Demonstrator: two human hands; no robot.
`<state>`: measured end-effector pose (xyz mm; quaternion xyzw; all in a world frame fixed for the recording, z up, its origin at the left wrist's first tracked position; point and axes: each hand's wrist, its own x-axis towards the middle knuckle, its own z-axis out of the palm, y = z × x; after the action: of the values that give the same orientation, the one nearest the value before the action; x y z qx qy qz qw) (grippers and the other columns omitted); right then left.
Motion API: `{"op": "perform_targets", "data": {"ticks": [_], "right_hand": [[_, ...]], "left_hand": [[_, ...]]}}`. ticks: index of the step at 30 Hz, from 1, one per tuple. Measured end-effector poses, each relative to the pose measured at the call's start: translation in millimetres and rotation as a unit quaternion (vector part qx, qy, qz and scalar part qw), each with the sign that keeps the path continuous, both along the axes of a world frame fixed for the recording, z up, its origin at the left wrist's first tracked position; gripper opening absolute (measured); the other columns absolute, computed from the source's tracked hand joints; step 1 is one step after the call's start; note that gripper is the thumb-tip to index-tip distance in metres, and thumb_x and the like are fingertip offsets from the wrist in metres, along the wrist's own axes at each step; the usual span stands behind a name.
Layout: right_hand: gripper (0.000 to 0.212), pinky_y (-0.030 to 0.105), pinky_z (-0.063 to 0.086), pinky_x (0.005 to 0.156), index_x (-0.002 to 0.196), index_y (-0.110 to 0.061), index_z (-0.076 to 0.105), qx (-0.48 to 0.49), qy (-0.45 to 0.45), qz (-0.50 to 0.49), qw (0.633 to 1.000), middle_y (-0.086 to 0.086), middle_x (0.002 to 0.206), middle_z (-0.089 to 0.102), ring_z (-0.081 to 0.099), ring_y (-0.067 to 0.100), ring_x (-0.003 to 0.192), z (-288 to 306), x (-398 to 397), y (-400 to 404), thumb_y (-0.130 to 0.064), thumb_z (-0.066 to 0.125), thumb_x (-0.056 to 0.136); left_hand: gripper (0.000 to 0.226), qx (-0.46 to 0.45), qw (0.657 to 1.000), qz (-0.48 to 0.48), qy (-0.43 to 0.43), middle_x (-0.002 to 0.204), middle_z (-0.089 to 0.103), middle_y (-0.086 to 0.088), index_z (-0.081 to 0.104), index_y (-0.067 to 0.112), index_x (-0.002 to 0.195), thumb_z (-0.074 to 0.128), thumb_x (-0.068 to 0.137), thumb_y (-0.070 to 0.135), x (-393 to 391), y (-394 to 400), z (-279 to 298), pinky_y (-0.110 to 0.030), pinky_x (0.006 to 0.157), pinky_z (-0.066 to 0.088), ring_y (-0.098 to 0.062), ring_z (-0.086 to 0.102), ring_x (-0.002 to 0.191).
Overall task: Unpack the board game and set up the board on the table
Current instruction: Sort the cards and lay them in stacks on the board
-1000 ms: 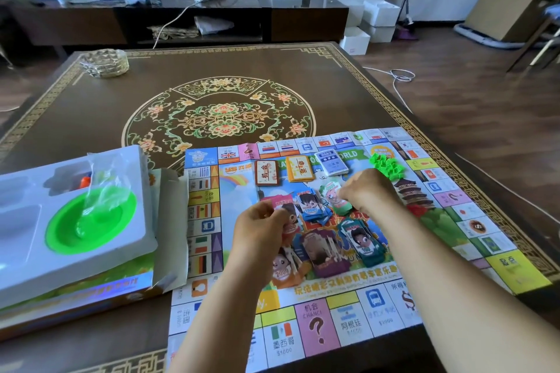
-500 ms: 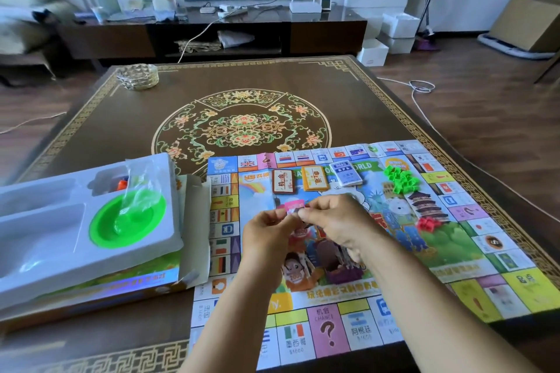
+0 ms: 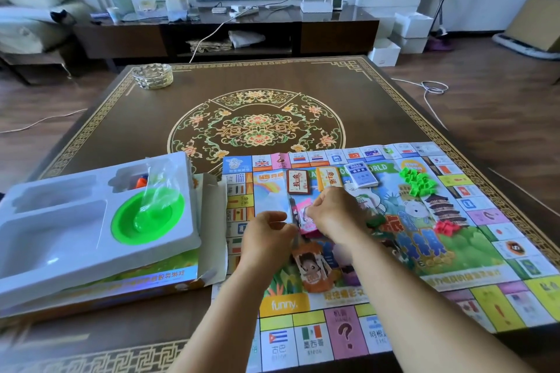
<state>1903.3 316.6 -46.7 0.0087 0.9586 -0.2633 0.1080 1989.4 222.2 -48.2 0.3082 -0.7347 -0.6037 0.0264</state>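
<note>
The paper game board [image 3: 472,254] lies unfolded on the table's near right part. On it sit three card decks: red-brown [image 3: 298,182], yellow [image 3: 328,177] and blue-white [image 3: 360,174]. Green house pieces [image 3: 416,180] and red pieces [image 3: 447,227] lie in small heaps to the right. My right hand [image 3: 336,213] and left hand [image 3: 268,235] meet over the board's middle, both pinching a pink character card piece [image 3: 304,216]. An orange character card [image 3: 312,269] lies flat below the hands. Other character cards are hidden under my arms.
The game box [image 3: 127,285] lies at the near left with its white plastic insert tray [image 3: 75,221] on top, holding a green bowl [image 3: 145,218] and a clear bag. A glass ashtray [image 3: 153,76] stands at the table's far left corner. A cable lies on the floor to the right.
My hands came together from apart and now both hold the pink card piece over the board's middle. The camera view shifted, so everything sits further right in the frame.
</note>
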Motion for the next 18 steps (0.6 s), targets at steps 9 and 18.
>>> {"op": "perform_targets", "data": {"ticks": [9,18], "right_hand": [[0.014,0.025,0.040,0.060,0.087,-0.018,0.060,0.004,0.049,0.029,0.998,-0.002,0.086,0.065,0.059,0.018,0.076,11,12,20,-0.029,0.053,0.091],[0.024,0.032,0.044,0.094,0.111,-0.026,0.065,0.060,0.024,0.109,0.992,0.002,0.118,0.058,0.049,0.024,0.113,14,71,52,-0.020,0.053,0.090]], "left_hand": [[0.046,-0.094,0.991,-0.082,-0.049,0.105,0.065,0.001,0.053,0.015,0.130,0.064,0.087,0.029,3,-4,5,-0.026,0.063,0.057,-0.012,0.065,0.079],[0.041,-0.278,0.913,-0.265,-0.136,0.101,0.043,0.000,0.050,0.027,0.097,0.075,0.070,0.047,41,26,18,-0.024,0.070,0.044,-0.018,0.057,0.080]]}}
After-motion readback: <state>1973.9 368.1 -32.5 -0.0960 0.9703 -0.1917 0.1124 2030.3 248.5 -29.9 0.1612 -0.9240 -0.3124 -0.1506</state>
